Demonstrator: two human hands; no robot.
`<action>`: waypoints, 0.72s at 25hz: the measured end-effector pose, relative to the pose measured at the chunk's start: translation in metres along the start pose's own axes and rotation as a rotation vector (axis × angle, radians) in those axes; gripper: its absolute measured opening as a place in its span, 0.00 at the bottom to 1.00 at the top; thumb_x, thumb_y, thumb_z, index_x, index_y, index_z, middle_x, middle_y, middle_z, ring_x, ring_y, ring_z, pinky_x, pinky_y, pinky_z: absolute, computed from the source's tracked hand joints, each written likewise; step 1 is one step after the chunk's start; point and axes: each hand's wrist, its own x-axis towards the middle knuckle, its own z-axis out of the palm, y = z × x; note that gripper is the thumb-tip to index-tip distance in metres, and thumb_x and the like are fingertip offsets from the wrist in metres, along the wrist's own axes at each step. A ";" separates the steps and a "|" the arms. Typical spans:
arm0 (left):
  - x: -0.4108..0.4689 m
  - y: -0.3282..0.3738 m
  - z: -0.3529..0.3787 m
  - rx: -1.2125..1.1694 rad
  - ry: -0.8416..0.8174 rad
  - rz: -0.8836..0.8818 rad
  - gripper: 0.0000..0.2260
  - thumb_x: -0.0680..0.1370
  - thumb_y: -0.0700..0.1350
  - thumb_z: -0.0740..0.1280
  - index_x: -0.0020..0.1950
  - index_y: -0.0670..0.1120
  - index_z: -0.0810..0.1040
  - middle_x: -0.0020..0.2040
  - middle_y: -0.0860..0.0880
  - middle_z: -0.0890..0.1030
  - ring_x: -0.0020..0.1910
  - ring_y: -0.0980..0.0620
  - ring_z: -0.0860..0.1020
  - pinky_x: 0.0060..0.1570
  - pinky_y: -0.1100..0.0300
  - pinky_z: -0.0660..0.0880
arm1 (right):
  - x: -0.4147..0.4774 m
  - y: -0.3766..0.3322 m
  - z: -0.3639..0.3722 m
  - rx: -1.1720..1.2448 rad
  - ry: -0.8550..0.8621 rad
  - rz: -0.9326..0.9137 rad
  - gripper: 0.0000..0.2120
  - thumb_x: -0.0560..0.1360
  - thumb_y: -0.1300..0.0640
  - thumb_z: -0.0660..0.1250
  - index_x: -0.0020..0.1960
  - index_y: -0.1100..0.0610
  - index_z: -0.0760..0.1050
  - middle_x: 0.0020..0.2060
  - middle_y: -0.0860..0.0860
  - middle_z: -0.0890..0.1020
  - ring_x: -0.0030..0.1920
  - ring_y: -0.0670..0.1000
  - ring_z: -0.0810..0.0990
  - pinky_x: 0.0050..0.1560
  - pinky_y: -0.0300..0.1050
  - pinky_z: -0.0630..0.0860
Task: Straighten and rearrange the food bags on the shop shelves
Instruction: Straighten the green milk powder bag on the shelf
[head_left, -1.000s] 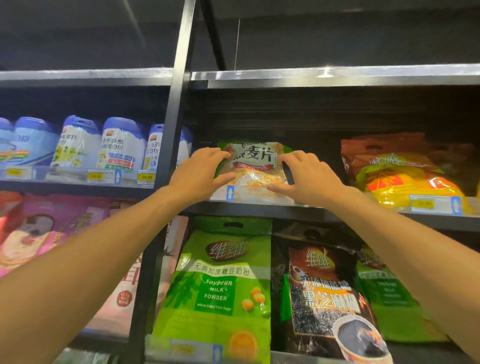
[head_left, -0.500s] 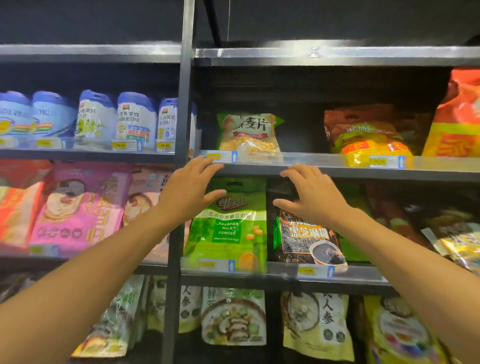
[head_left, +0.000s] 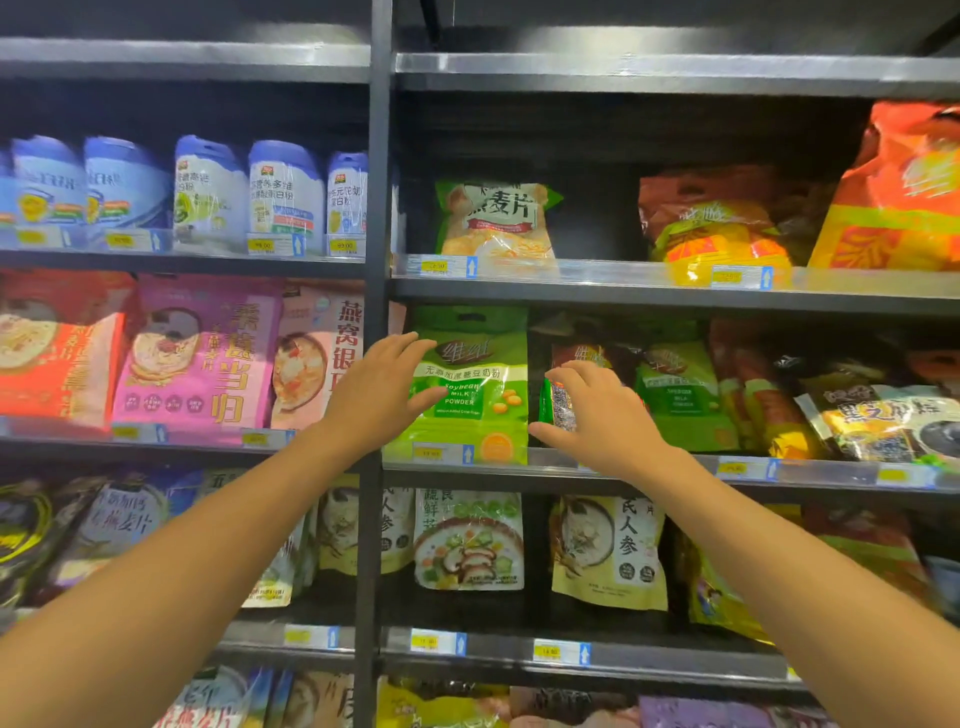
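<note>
Both hands have dropped from the upper shelf to the one below. Left hand (head_left: 384, 389) is open, fingers spread, overlapping the left edge of a bright green plastic soybean milk powder bag (head_left: 470, 400). That bag stands upright at the front of the dark metal middle shelf (head_left: 831, 475), long axis vertical, label facing outward. Right hand (head_left: 597, 415) is just right of it, fingers loosely curved and holding nothing, before a dark sesame-print bag (head_left: 563, 410).
</note>
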 end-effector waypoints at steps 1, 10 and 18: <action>-0.001 0.000 0.002 -0.055 -0.002 -0.022 0.30 0.82 0.57 0.67 0.81 0.47 0.65 0.80 0.46 0.67 0.80 0.45 0.64 0.76 0.45 0.65 | -0.003 -0.001 0.002 0.017 0.000 -0.003 0.37 0.75 0.33 0.67 0.77 0.51 0.67 0.73 0.50 0.71 0.73 0.54 0.69 0.69 0.54 0.71; 0.036 -0.010 0.038 -0.422 -0.054 -0.316 0.35 0.81 0.57 0.68 0.83 0.46 0.58 0.82 0.44 0.63 0.80 0.42 0.63 0.77 0.42 0.64 | 0.019 0.003 0.042 0.223 -0.040 0.050 0.37 0.76 0.38 0.71 0.78 0.53 0.63 0.73 0.51 0.70 0.72 0.54 0.70 0.68 0.51 0.72; 0.077 -0.024 0.092 -0.629 -0.047 -0.547 0.33 0.79 0.53 0.73 0.79 0.46 0.64 0.75 0.45 0.69 0.75 0.43 0.69 0.72 0.47 0.69 | 0.057 0.011 0.100 0.409 -0.133 0.202 0.42 0.75 0.41 0.74 0.79 0.57 0.59 0.73 0.56 0.69 0.73 0.58 0.69 0.69 0.54 0.70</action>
